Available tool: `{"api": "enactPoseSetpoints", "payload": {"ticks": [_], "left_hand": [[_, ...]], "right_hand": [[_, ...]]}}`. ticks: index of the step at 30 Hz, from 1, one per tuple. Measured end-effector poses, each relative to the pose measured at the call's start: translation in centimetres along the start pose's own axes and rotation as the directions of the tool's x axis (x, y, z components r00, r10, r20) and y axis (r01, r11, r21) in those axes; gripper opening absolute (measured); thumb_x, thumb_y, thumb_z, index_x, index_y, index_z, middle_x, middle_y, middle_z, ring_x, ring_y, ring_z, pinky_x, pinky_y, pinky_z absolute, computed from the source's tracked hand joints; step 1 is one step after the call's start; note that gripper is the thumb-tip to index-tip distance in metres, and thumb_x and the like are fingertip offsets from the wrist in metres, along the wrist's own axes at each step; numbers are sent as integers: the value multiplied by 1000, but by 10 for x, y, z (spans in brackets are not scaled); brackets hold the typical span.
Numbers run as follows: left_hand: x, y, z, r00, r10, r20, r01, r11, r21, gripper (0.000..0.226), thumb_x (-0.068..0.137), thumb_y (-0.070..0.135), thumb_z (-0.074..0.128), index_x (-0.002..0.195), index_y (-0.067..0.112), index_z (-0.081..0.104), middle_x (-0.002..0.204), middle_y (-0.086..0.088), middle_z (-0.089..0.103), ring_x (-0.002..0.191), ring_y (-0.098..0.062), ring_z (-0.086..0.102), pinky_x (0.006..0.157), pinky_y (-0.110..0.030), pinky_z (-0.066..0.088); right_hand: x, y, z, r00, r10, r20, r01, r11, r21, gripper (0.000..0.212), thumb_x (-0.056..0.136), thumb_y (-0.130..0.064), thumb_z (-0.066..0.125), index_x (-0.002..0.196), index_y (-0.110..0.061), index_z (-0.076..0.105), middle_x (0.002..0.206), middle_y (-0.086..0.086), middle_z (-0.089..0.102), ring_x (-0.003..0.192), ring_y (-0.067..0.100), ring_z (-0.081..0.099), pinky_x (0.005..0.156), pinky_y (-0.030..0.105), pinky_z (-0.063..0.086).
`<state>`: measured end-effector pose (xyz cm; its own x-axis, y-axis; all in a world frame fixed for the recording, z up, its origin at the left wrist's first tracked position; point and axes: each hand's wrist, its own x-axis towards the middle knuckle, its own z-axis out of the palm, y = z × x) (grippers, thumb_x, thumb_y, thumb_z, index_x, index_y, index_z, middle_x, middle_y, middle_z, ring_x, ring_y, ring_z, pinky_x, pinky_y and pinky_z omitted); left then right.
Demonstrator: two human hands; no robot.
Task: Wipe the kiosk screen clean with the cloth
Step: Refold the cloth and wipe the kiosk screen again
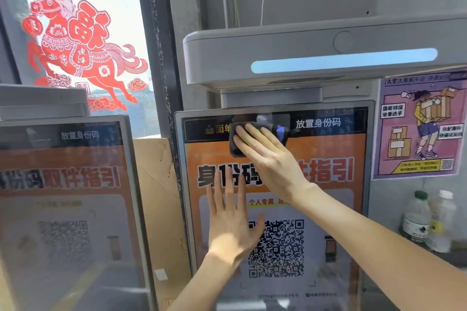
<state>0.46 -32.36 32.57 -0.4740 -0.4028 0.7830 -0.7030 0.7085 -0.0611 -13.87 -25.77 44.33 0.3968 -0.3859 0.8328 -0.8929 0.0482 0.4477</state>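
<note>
The kiosk screen stands upright in front of me, orange with black characters and a QR code. Near its top, my right hand presses a dark grey cloth flat against the glass with straight fingers. Only the cloth's left and upper edges show around the hand. Lower on the screen, my left hand lies flat with its fingers spread, beside the QR code, holding nothing.
A second kiosk screen stands to the left, with cardboard between the two. A grey scanner head overhangs the screen. Two plastic bottles stand on a ledge at the right, under a poster.
</note>
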Motion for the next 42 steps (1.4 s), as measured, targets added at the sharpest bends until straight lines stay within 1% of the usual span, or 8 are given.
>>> {"api": "enactPoseSetpoints", "payload": {"ticks": [4,8,12,20,24,28,37,42], "left_hand": [[0,1,0,1000,9,6,-9,1000,14,109,89,71,49,165,6,5,171,-26,-5,158,-49,-3,122,-66,12],[-2,4,-2,1000,-14,6,14,1000,20,110,88,70,50,165,6,5,171,-26,-6,158,-49,-4,122,-68,14],[-1,8,-4,1000,-29,-10,30,999,18,108,88,69,50,164,5,8,171,-27,-2,158,-49,0,120,-70,24],[2,18,-2,996,-70,-49,66,995,-71,107,86,64,56,165,8,9,171,-26,-3,158,-47,-3,122,-71,17],[5,31,-4,988,-141,-60,129,977,-171,106,85,67,54,167,19,7,172,-22,-7,159,-44,-7,122,-70,9],[11,49,-6,969,-243,-37,232,956,-181,113,83,76,53,167,17,5,172,-22,-10,159,-45,-6,120,-74,15],[21,69,-1,937,-347,34,348,922,-172,124,81,91,37,166,10,-2,170,-26,-16,156,-49,-12,117,-78,11],[25,76,1,920,-389,51,392,902,-182,125,81,92,36,165,9,-4,169,-25,-19,156,-50,-15,116,-79,14]], "right_hand": [[-22,24,-15,994,-91,55,93,995,-40,65,94,15,39,155,-6,48,163,11,42,154,27,37,128,47,31],[-3,37,-19,994,102,-47,-103,994,-20,74,87,25,56,155,-2,46,163,14,42,154,32,37,128,50,29],[6,28,-12,984,149,-100,-147,989,29,70,86,27,58,151,0,51,160,17,46,152,34,40,127,51,31],[-50,47,-26,996,-83,22,84,996,-8,67,91,17,60,153,-6,51,161,10,45,151,27,42,124,48,37],[-39,70,-38,993,95,-71,-96,995,-18,71,86,23,67,151,-3,52,159,13,48,151,31,42,125,50,35],[-21,69,-37,981,164,-108,-161,986,38,68,90,20,66,152,-3,51,160,14,46,153,31,38,127,50,31],[-84,83,-38,997,-69,28,71,995,-68,75,84,12,72,154,-6,50,162,12,45,152,30,39,124,49,35],[-57,112,-52,989,130,-75,-136,988,-71,75,89,11,73,156,-7,45,164,12,42,155,30,32,128,50,24]]}}
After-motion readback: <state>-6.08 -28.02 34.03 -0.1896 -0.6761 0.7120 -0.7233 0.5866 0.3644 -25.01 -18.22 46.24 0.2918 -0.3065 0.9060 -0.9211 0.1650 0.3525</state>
